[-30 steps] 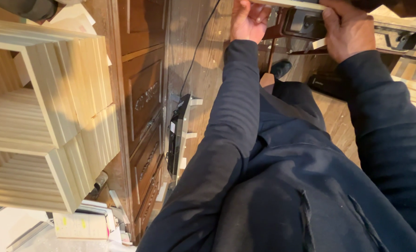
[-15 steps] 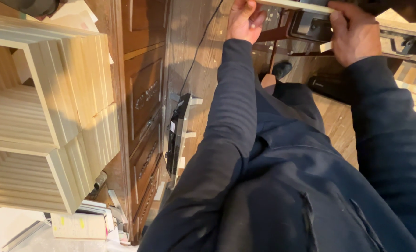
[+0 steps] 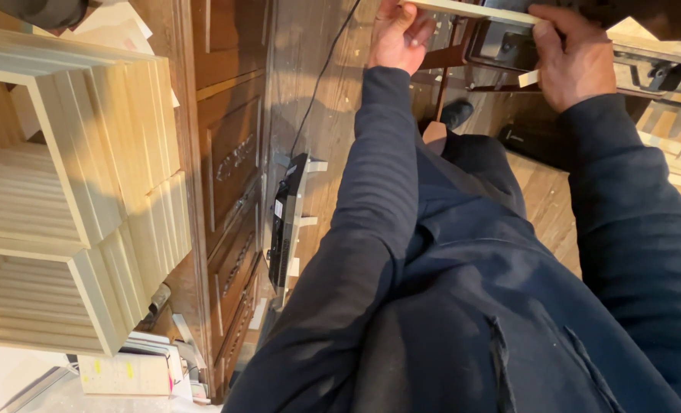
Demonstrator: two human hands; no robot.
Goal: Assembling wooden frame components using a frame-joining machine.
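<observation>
Both hands' grip on pale wood strip (image 3: 474, 11): left hand (image 3: 398, 34), right hand (image 3: 573, 57).

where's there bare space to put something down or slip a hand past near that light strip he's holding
Bare patches: the plank floor right of the dark trouser leg, and the wood strip between the carved cabinet and the left sleeve, crossed only by a thin cable. Crowded: around the light strip, where left hand, right hand and metal frame meet.

Woodworking shop: stacked pale wooden frames (image 3: 73, 191), dark carved cabinet (image 3: 229, 176), sawdust-strewn plank floor (image 3: 317, 99).
</observation>
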